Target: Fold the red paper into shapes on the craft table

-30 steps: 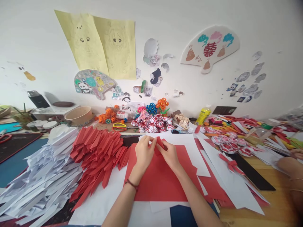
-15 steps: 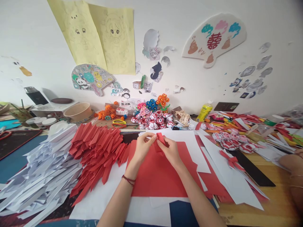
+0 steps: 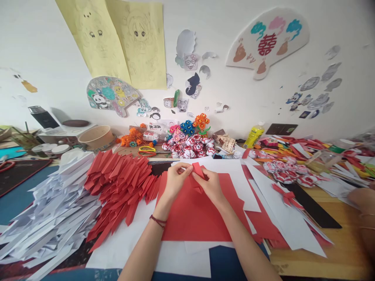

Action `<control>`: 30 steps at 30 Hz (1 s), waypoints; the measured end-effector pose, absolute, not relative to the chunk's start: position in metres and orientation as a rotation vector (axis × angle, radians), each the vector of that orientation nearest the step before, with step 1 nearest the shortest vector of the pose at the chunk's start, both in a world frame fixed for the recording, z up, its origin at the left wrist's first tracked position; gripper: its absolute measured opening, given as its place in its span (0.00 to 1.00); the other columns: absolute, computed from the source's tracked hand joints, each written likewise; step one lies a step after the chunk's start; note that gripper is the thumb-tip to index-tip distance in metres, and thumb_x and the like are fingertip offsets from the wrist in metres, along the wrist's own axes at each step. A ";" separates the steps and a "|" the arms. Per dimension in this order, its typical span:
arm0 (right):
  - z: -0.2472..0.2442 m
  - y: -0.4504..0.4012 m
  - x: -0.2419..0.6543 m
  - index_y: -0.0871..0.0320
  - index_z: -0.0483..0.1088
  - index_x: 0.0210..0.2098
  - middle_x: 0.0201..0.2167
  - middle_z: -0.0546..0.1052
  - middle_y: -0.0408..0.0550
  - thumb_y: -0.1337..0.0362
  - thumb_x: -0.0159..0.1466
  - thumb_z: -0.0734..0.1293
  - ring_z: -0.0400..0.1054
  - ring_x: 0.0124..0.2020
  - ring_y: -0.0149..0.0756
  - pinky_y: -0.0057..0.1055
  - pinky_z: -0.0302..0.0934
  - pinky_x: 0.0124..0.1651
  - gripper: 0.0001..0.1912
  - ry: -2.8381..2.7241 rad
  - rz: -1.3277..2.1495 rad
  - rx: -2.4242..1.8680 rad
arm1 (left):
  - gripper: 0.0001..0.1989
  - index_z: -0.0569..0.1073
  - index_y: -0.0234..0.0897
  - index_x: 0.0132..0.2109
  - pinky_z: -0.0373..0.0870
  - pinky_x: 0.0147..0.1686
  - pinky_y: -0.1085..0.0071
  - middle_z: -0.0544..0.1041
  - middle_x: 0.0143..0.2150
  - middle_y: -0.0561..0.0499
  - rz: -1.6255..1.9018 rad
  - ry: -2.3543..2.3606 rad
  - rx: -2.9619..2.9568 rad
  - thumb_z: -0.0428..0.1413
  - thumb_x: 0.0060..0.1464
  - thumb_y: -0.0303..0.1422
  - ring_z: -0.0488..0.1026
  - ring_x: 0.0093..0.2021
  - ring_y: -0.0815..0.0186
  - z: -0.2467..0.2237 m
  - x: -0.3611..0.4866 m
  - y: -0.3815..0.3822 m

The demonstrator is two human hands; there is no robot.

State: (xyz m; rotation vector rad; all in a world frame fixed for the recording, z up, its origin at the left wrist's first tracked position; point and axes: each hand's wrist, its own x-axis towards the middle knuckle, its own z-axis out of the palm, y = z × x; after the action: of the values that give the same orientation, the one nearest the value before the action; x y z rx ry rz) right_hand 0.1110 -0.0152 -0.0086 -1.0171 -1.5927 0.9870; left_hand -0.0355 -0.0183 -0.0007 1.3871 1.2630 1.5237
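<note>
Thumb and fingers of the left hand point(image 3: 177, 179) pinch one folded red strip point(image 3: 197, 169), the right hand point(image 3: 211, 185) pinching it opposite; both forearms reach in from below, wrists turned inward. More of the strip's upper end shows than a second earlier. It is held over broad red paper point(image 3: 199, 222) on the counter point(image 3: 336, 249), with one red pile point(image 3: 117, 179) and one white pile point(image 3: 58, 207) at left, one red bow point(image 3: 288, 197) at right. Beyond are one yellow bottle point(image 3: 254, 134) and, on the wall point(image 3: 249, 97), two fan-shaped pieces point(image 3: 247, 56).
</note>
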 end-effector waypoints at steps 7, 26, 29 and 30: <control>-0.008 -0.015 0.111 0.60 0.68 0.24 0.20 0.62 0.41 0.50 0.61 0.66 0.53 0.24 0.30 0.27 0.47 0.26 0.19 -1.597 0.947 -1.028 | 0.15 0.78 0.33 0.33 0.65 0.33 0.72 0.79 0.35 0.47 1.519 1.261 1.395 0.62 0.48 0.43 0.71 0.31 0.67 0.001 -0.035 -0.019; -0.006 -0.017 0.111 0.57 0.57 0.18 0.18 0.52 0.39 0.50 0.59 0.66 0.46 0.23 0.28 0.29 0.41 0.25 0.23 -1.591 0.963 -1.017 | 0.11 0.76 0.35 0.33 0.64 0.30 0.74 0.76 0.31 0.50 1.540 1.309 1.494 0.57 0.53 0.40 0.68 0.29 0.69 0.002 -0.036 -0.021; -0.005 -0.018 0.111 0.57 0.58 0.18 0.18 0.53 0.39 0.49 0.59 0.66 0.47 0.22 0.28 0.29 0.41 0.25 0.23 -1.580 0.949 -1.023 | 0.12 0.76 0.36 0.33 0.63 0.29 0.74 0.77 0.31 0.50 1.513 1.334 1.516 0.57 0.53 0.41 0.67 0.28 0.69 0.002 -0.037 -0.021; -0.005 -0.018 0.111 0.58 0.58 0.18 0.18 0.54 0.39 0.49 0.59 0.66 0.47 0.22 0.28 0.29 0.42 0.25 0.23 -1.572 0.941 -1.027 | 0.12 0.76 0.36 0.34 0.63 0.28 0.74 0.77 0.32 0.50 1.505 1.336 1.532 0.56 0.54 0.41 0.67 0.28 0.69 0.003 -0.036 -0.021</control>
State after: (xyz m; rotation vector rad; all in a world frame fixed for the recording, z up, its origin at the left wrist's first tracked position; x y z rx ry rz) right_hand 0.1114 -0.0178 -0.0052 -1.0269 -1.5723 0.9410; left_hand -0.0363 -0.0206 0.0030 1.5322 1.3360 1.5048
